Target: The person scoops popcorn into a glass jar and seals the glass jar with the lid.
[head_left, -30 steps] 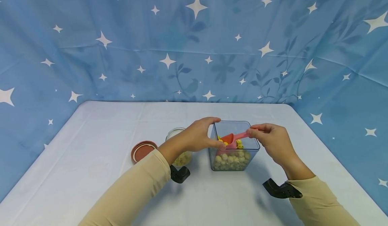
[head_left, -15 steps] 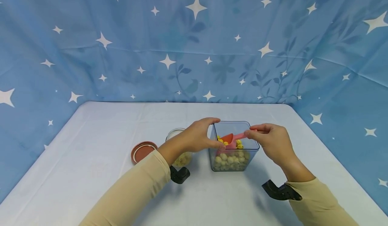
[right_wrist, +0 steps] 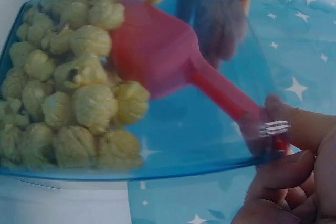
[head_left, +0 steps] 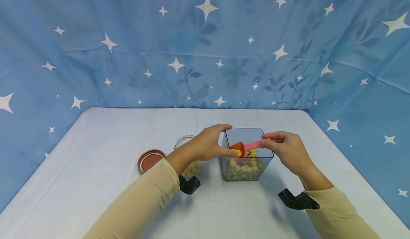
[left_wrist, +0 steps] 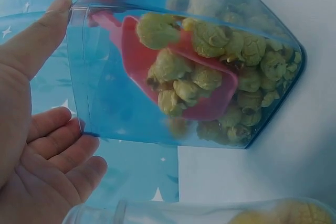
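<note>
Just left of our left hand (head_left: 208, 144) stands a round clear glass jar (head_left: 189, 160), half hidden behind the wrist, with a brown round lid (head_left: 150, 160) beyond it on the white table (head_left: 96, 182). The left hand's curled fingers and thumb clasp the square clear plastic box (head_left: 246, 157) of yellow puffed balls (head_left: 243, 169). Our right hand (head_left: 285, 150) pinches the pink plastic scoop (head_left: 245, 148) by its handle, bowl loaded inside the box between the hands.

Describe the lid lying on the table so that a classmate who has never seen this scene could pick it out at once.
Start at the white table and find the clear square tub held near its middle. Left of it stands a small glass jar, and left of that lies the lid. It is the only flat, round, reddish-brown disc there.
</note>
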Tool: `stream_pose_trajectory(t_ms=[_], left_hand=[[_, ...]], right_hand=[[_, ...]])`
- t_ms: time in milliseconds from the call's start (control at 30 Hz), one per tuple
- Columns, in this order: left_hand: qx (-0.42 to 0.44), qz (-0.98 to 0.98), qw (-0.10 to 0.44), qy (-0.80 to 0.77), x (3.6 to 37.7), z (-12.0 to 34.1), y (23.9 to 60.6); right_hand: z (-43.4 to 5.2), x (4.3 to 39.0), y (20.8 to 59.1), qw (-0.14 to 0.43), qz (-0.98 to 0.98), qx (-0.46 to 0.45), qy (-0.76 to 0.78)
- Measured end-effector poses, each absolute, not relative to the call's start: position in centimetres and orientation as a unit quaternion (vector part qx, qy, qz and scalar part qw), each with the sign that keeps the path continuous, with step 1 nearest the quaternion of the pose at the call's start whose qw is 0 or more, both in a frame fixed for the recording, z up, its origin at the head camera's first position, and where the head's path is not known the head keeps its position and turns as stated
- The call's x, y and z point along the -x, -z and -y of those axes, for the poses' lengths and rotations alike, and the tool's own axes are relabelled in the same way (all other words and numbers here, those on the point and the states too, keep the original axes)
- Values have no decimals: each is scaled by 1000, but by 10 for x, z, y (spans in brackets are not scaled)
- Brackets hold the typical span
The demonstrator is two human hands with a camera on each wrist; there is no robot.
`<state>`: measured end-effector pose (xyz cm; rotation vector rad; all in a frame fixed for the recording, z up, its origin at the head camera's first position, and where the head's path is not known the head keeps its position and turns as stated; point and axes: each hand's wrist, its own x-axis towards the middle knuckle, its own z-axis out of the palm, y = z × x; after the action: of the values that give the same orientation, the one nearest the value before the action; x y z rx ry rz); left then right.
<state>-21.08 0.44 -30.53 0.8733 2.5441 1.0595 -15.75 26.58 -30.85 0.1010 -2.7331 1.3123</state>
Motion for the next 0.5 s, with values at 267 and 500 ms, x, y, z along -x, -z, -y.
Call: stream_pose_trajectory(t_ms=[267, 500], left_hand=[[-300, -873, 125, -364, 210, -4, 305], [-294, -875, 124, -364, 211, -5, 305]], right_hand=[[-270, 165, 309, 41, 880, -5, -474], [-278, 171, 312, 43, 825, 6, -564]])
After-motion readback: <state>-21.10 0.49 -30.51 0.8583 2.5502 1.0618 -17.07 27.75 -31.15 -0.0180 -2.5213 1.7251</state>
